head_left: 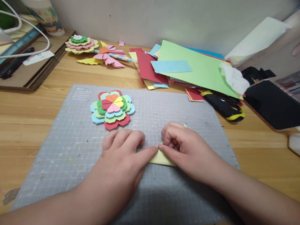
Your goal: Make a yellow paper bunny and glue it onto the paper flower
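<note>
I have the right hand pinching the yellow paper while the left hand, loosely spread, thumbs its edge, likely to steady it.

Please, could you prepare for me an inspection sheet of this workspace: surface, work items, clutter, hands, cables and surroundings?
Surface: wooden table under a grey gridded cutting mat; small specks on the mat.
Work items: pale yellow paper partly hidden by the hands; layered paper flower on the mat.
Clutter: coloured paper sheets, white tissue, black-and-yellow tool, dark-screened device.
Hands: left hand and right hand have thumb tips close together at the paper; whether either grips is unclear.
Cables: white cable curving at upper left.
Surroundings: pale wall behind; patterned cup at upper left. Floor: nothing seen.
</note>
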Tool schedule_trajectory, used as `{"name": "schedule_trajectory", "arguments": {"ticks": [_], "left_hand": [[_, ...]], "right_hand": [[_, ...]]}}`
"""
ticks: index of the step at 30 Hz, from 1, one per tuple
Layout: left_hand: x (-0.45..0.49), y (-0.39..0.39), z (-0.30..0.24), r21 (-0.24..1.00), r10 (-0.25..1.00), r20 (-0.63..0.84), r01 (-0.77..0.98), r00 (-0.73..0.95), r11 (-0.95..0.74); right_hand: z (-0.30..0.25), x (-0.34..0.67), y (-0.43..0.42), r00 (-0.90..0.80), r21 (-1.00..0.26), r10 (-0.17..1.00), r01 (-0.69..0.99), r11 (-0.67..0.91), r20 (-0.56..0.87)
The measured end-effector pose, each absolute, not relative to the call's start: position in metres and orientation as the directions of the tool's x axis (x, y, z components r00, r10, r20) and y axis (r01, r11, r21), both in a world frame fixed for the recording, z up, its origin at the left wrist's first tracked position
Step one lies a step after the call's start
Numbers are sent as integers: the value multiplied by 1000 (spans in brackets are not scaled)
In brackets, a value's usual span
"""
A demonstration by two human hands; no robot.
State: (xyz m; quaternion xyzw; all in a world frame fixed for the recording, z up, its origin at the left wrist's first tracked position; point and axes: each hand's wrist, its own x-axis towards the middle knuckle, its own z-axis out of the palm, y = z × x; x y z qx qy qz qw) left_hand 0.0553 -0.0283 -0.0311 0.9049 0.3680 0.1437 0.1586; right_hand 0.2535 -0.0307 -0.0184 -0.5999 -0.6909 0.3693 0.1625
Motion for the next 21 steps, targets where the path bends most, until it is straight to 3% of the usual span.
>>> {"name": "schedule_trajectory", "arguments": {"ticks": [4,7,10,13,21], "left_hand": [[53,-26,-30,385,708,117,625,696,-679],[53,-25,-28,361,708,83,641,701,-677],[53,-26,-26,350,704,56,646,708,-678],[52,-27,-24,366,701,40,642,712,-673],[49,-26,-21,396,703,23,639,711,-659]], "right_hand": [[-19,257,-33,-217,-720,957,693,10,-195],[-14,258,-42,-224,-709,971,698,101,-83],[-5,255,-58,-380,-575,924,747,334,44],[1,246,-74,-532,-387,846,771,506,45],[-7,228,-91,-562,-206,824,800,564,71]]}}
